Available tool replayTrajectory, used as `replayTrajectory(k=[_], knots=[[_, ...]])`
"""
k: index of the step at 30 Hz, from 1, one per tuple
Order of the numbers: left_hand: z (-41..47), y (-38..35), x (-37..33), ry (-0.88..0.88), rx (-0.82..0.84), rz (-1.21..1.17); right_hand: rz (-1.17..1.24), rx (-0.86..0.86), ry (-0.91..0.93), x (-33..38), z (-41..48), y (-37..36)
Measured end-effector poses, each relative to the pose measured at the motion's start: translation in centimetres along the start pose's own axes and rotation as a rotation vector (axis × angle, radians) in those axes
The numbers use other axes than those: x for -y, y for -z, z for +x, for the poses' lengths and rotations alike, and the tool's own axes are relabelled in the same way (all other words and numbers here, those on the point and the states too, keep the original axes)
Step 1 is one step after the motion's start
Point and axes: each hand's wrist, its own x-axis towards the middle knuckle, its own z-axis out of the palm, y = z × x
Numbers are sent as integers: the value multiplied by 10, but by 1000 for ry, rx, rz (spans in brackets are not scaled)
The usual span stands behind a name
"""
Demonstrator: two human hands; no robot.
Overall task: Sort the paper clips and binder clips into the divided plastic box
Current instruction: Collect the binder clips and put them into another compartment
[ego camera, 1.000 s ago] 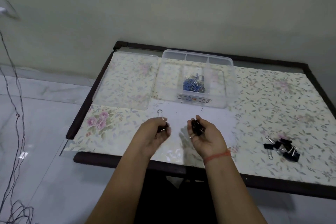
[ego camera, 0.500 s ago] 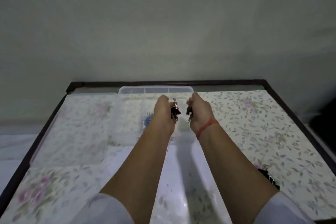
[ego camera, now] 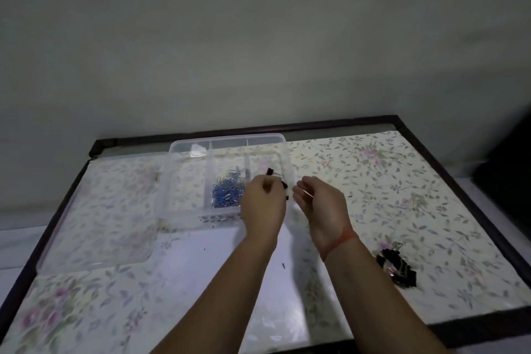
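Observation:
The clear divided plastic box (ego camera: 184, 149) stands at the back of the table. Blue paper clips (ego camera: 227, 194) fill its middle compartment. My left hand (ego camera: 263, 205) hovers over the right compartment with its fingers curled down, and black binder clips (ego camera: 271, 172) show at its fingertips, inside the box. My right hand (ego camera: 320, 201) is just beside the box's right wall, fingers loosely apart; nothing black shows in it. A pile of black binder clips (ego camera: 398, 267) lies on the table to the right of my right forearm.
The box's clear lid (ego camera: 109, 210) lies flat to the left of the box. A flowered cloth under clear plastic covers the table (ego camera: 402, 181), which has a dark raised frame. A wall stands close behind it.
Both hands went forward from the near side of the table to the box with binder clips. The right hand now shows no clips, and clips have appeared in the right compartment.

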Motion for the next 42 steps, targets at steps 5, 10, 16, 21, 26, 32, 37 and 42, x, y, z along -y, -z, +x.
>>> replayTrajectory(k=[5,10,16,21,26,32,37,42], knots=[[-55,-19,26,-137,252,273,-690,-228,391,-16,-23,94],[-91,-62,56,-201,473,582,-1377,-356,476,-26,-24,191],[-111,-110,73,-322,423,779,-1420,-237,475,-30,-13,208],[-100,-115,75,-316,402,868,-1347,-233,443,-28,-6,205],[-93,-106,67,-277,405,927,-937,-252,364,-33,-15,195],[-85,-99,65,-182,481,914,-567,-252,274,-35,-21,192],[-84,-92,75,-181,423,826,-308,-195,163,-29,-26,189],[-81,-84,81,21,375,574,-156,-186,102,-25,-28,185]])
